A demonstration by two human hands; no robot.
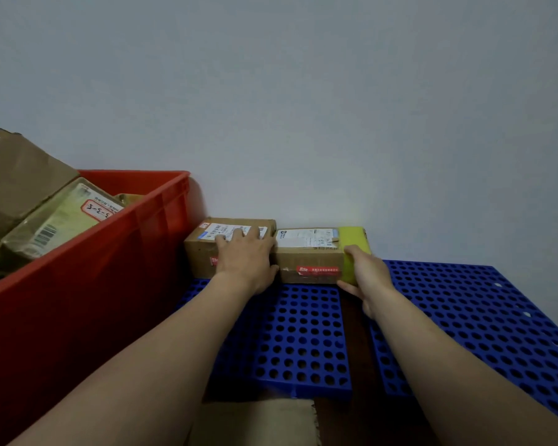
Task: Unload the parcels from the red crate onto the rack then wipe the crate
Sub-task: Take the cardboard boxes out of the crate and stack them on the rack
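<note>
Left end of red crate (94,284) off-frame.

blue perforated rack (303,342), brown parcel (200,255) touching yellow-taped parcel (306,255) at its far edge

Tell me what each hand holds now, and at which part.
The right hand grips the right parcel at its yellow-taped right end. The left hand holds nothing: it rests flat on top of the left parcel, fingers straight.

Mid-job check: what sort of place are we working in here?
Probably a parcel storeroom or sorting area. A labelled cardboard parcel, gripped by the right hand, sits on a blue perforated rack against a bare wall, and a red crate alongside holds more taped boxes.
</note>
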